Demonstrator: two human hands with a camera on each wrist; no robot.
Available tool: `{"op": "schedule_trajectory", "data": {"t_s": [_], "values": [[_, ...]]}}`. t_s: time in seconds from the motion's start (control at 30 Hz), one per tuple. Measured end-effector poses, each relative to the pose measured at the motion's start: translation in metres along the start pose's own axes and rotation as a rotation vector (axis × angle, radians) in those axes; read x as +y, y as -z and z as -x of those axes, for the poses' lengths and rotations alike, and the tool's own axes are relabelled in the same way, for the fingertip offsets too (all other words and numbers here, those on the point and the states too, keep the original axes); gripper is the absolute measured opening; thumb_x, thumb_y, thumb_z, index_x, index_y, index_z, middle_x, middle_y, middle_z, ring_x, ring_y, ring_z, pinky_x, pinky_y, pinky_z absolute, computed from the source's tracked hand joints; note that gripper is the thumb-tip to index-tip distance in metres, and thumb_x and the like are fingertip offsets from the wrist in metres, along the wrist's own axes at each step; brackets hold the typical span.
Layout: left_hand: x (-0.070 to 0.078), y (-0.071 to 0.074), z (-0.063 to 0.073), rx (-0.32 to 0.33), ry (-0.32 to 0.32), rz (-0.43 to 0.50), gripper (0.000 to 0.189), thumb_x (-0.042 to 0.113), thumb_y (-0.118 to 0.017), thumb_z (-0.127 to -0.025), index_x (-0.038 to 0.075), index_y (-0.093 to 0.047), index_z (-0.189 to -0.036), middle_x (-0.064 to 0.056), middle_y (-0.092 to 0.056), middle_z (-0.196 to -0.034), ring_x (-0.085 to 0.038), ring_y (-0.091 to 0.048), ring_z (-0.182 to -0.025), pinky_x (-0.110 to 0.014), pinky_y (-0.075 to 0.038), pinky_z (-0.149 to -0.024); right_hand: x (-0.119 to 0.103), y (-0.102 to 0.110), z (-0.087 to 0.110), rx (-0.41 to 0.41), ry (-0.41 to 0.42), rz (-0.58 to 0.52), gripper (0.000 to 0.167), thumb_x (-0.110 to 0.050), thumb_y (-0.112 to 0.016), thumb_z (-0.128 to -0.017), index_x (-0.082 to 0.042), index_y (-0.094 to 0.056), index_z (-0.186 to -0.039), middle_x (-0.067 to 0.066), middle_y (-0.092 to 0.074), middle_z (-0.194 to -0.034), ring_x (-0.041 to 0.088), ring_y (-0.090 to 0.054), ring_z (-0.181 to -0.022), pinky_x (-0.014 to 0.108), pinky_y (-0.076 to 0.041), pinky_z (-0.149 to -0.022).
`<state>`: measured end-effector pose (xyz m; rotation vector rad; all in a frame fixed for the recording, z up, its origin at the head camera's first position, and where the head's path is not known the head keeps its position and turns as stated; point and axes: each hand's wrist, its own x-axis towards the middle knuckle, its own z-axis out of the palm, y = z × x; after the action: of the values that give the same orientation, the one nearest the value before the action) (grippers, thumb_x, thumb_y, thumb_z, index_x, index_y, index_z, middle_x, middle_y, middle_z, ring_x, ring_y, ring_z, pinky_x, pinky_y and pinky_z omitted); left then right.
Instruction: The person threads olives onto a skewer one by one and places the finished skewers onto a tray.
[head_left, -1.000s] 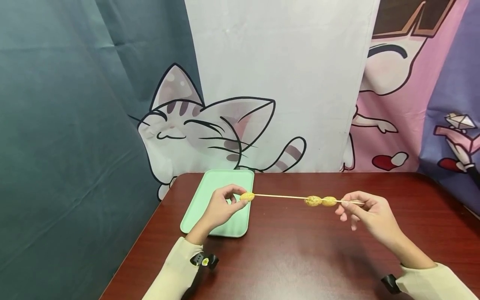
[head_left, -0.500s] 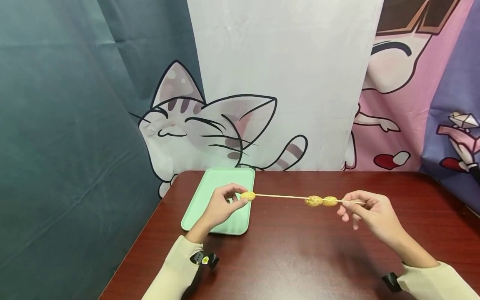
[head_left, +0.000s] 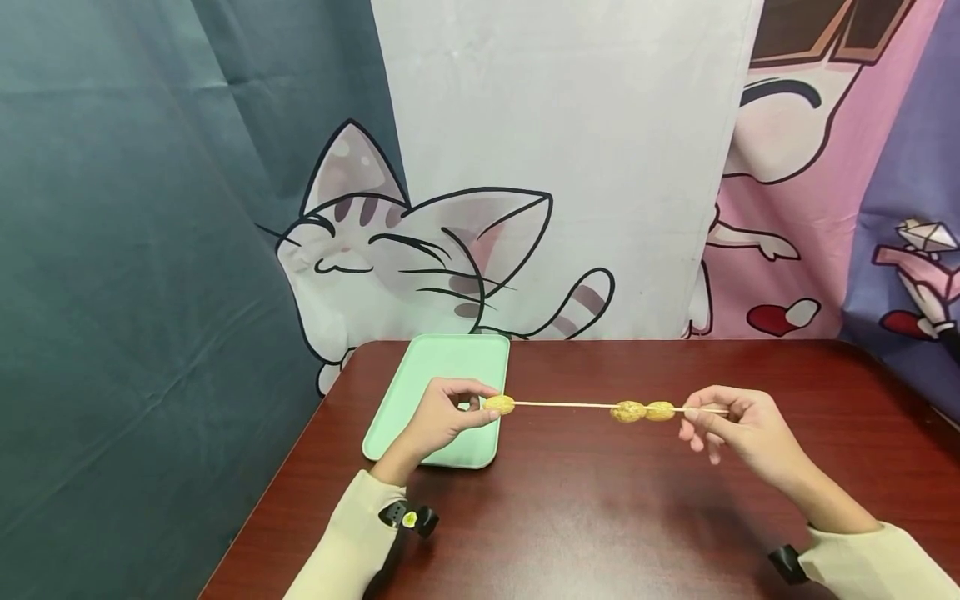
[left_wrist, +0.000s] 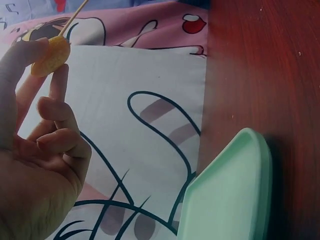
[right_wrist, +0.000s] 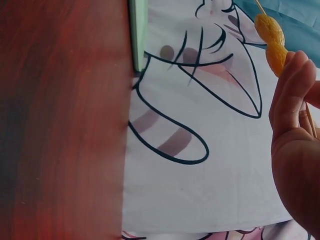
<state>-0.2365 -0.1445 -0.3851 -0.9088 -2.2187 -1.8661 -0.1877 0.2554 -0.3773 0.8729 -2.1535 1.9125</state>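
Head view: the skewer (head_left: 562, 405) runs sideways, nearly level.

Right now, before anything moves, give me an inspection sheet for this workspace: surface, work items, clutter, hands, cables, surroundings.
Surface: reddish-brown table, shiny where light falls.
Work items: green tray on the table's far left part; thin stick held above the table, two yellow pieces together on it toward its right end, third yellow piece at its left end.
Clutter: nothing seen.
Left hand: pinches the third yellow piece.
Right hand: pinches the stick's right end.
Cables: nothing seen.
Surroundings: backdrop with a cartoon cat behind the table.
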Motion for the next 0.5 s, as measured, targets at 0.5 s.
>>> {"op": "schedule_trajectory", "data": {"t_s": [0.5], "values": [[-0.0056, -0.0052, -0.0011, 0.017, -0.022, 0.065, 0.022, -0.011, -0.077, -0.077, -0.014, -0.072, -0.098, 0.003, -0.07, -0.084, -0.007, -0.051, -0.067, -0.016, -0.04, -0.056, 0.0043, -0.0044, -0.0015, 0.014, -0.028, -0.006, 0.007, 0.013, -0.053, -0.094, 0.012, -0.06, -0.091, 0.01, -0.068, -0.07, 0.015, -0.062, -0.054, 0.03, -0.048, -0.039]]}}
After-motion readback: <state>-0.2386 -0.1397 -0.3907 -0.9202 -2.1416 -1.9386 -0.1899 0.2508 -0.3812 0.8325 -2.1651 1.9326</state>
